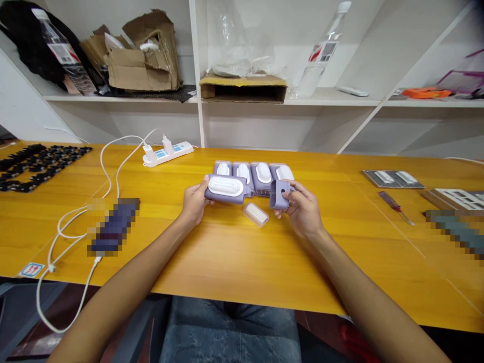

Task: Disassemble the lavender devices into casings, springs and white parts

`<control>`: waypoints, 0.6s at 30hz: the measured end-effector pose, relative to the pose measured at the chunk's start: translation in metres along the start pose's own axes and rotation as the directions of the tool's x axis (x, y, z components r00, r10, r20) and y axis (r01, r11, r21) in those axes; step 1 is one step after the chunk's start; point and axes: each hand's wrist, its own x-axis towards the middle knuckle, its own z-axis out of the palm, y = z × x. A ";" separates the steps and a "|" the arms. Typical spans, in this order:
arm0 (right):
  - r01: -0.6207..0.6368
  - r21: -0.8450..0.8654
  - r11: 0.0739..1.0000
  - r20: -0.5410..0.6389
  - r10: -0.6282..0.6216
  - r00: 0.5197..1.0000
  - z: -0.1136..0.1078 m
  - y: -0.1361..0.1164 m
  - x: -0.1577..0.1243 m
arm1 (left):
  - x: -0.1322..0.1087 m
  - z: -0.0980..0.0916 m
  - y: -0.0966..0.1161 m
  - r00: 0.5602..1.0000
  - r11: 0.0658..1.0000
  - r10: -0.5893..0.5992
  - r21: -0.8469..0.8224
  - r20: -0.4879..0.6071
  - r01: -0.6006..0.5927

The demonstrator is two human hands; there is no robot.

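Observation:
Between the thumb and fingers of my left hand point(194, 202) is a flat purple casing with a long white oval pad point(226, 186) on its face. My right hand point(302, 206) grips a short, hollow purple cap point(279, 194) with a dark hole in its side. Casing and cap are apart. On the table below the gap lies a small clear-edged oval piece with a white middle point(256, 215). Behind my hands stands a row of several purple casings with white oval pads point(263, 173), partly hidden by what I hold.
A white power strip point(168, 154) with cables and a blurred phone point(115, 227) lie left. Black parts point(38, 166) cover the far left. On the right are a plate with two white ovals point(393, 178), a screwdriver point(395, 206) and a blurred dark object point(457, 232). Shelves rise behind.

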 end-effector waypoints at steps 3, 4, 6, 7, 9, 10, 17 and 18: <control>-0.002 -0.014 1.000 -0.012 0.002 1.000 -0.001 0.000 0.000 | 0.002 -0.001 0.001 1.000 1.000 0.002 0.005 -0.014 -0.002; 0.001 -0.015 1.000 -0.016 -0.001 1.000 0.000 0.000 0.000 | 0.002 -0.001 0.001 1.000 1.000 0.003 0.005 -0.017 -0.003; 0.018 -0.012 1.000 -0.026 -0.018 0.999 0.000 0.001 0.000 | 0.003 -0.002 0.000 1.000 1.000 0.010 0.006 -0.022 -0.009; 0.029 -0.009 1.000 -0.034 -0.030 0.999 0.000 0.001 0.000 | 0.004 -0.002 -0.001 1.000 1.000 0.013 0.008 -0.026 -0.012; 0.048 -0.002 0.999 -0.050 -0.048 0.998 0.001 0.002 0.000 | 0.006 -0.003 -0.002 0.999 1.000 0.019 0.012 -0.039 -0.019; 0.056 0.002 0.998 -0.062 -0.056 0.996 0.000 0.002 0.001 | 0.007 -0.004 -0.002 0.999 1.000 0.023 0.014 -0.048 -0.022; 0.174 0.025 0.984 -0.218 -0.165 0.962 -0.004 0.003 0.006 | 0.024 -0.016 0.006 0.986 0.995 0.080 0.064 -0.147 -0.071; 0.182 0.022 0.983 -0.225 -0.172 0.959 -0.005 0.003 0.007 | 0.027 -0.019 0.008 0.985 0.991 0.083 0.116 -0.148 -0.066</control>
